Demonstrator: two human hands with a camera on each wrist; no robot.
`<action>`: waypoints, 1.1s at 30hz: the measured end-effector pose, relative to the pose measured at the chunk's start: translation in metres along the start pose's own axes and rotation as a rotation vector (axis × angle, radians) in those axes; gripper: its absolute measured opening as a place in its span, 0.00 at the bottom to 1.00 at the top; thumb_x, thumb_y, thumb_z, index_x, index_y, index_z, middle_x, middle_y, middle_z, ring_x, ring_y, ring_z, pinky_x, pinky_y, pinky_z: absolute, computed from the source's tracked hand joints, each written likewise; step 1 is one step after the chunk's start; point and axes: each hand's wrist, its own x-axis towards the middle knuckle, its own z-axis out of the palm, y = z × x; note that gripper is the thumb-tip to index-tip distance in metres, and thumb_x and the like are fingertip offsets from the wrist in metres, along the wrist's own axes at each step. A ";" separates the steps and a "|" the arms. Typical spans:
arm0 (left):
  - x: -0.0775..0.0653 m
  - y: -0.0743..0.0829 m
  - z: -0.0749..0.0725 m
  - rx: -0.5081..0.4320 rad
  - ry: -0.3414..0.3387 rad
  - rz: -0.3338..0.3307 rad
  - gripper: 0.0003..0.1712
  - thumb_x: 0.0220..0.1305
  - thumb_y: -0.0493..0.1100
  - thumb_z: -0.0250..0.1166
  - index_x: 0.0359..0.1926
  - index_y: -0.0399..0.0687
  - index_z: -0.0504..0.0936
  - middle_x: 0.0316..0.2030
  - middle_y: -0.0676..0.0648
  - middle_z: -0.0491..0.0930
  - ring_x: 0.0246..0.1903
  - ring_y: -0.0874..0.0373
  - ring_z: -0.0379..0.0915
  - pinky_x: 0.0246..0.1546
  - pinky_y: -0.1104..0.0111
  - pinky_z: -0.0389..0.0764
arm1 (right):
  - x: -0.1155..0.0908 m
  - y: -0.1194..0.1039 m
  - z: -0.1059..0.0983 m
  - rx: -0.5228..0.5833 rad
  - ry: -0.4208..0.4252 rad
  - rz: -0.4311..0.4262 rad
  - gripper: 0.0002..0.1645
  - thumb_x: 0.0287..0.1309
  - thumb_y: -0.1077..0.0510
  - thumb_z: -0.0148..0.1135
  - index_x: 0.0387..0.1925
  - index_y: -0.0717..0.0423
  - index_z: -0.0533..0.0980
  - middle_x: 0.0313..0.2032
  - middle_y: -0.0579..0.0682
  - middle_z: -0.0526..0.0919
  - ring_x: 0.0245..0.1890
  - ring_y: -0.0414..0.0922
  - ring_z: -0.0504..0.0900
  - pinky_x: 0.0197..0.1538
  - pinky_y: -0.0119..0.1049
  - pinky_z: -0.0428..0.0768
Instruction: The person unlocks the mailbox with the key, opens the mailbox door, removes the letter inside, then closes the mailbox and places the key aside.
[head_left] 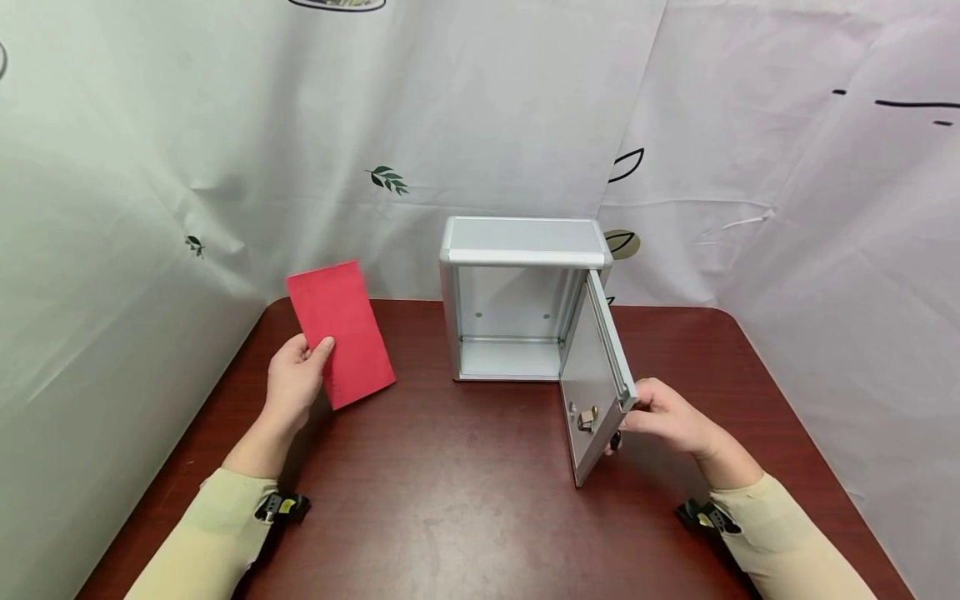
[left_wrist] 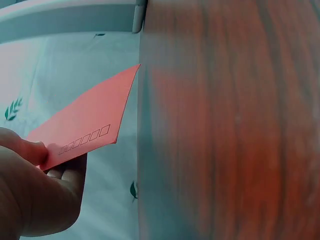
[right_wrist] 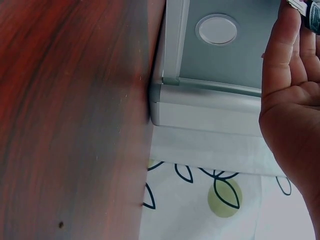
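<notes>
My left hand (head_left: 294, 379) pinches a red envelope (head_left: 341, 333) between thumb and fingers, held tilted above the table's left side. A row of small printed boxes shows on the envelope (left_wrist: 85, 110) in the left wrist view. At centre stands a silver-white metal box (head_left: 525, 242), its front door (head_left: 592, 367) swung out to the right. A small lock (head_left: 587, 419) sits on the door's inner face. My right hand (head_left: 671, 417) is at the door's outer side, its fingers at a key with a black head (right_wrist: 312, 17); the door partly hides the fingertips.
The box stands on a dark red wooden table (head_left: 450, 500), near its back edge. White cloth (head_left: 510, 108) with leaf prints hangs behind and on both sides. A round disc (right_wrist: 217, 29) is visible on the box's side in the right wrist view.
</notes>
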 end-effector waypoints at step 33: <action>0.020 -0.025 -0.039 0.137 -0.142 -0.157 0.29 0.88 0.52 0.57 0.64 0.25 0.75 0.29 0.57 0.86 0.27 0.67 0.84 0.32 0.71 0.88 | 0.000 0.000 -0.001 -0.008 -0.013 -0.017 0.25 0.65 0.85 0.49 0.44 0.65 0.87 0.31 0.65 0.90 0.28 0.59 0.89 0.36 0.48 0.91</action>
